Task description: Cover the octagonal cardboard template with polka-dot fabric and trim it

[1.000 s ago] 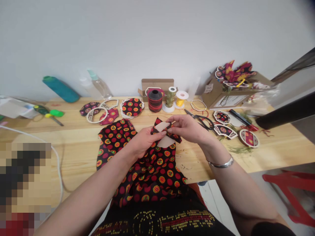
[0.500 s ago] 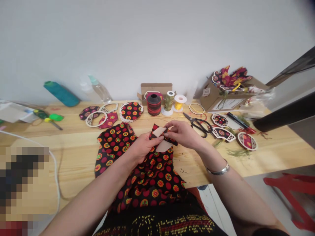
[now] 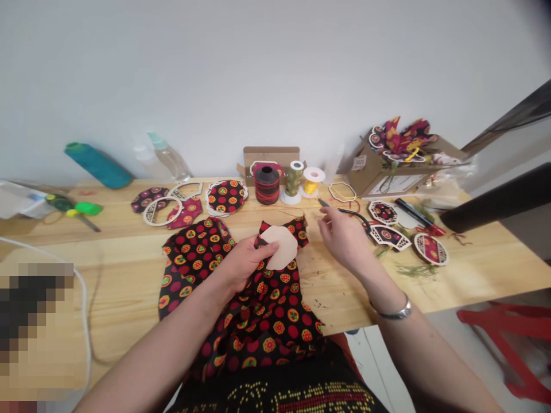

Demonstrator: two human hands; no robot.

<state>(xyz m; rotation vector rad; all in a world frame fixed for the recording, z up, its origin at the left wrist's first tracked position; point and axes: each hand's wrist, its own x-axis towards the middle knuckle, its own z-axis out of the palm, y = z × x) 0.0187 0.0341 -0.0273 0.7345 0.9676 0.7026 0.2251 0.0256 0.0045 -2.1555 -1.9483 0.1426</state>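
My left hand [image 3: 249, 258] pinches a pale card piece with cut corners [image 3: 283, 246] against the black patterned fabric [image 3: 275, 312], thumb on top of the card. The fabric has red dots and orange flowers, and it runs from the table down over my lap. To the right, my right hand [image 3: 344, 238] is off the fabric, its fingers loosely bent and apart with nothing seen in them. It hovers over or beside the black scissors [image 3: 360, 216], covering part of their handles; whether it touches them I cannot tell.
Thread spools [image 3: 267, 186] stand at the back by a small cardboard box [image 3: 271, 154]. Fabric-covered ornaments [image 3: 390, 236] and a marker [image 3: 417, 217] lie right, near a larger box [image 3: 374, 175]. Left are ring frames [image 3: 162, 211], a teal thread cone [image 3: 98, 166] and a white cable [image 3: 84, 298].
My right hand has let go of the fabric and moved right to the scissors. The folded fabric edge has opened out, baring more of the card under my left thumb.
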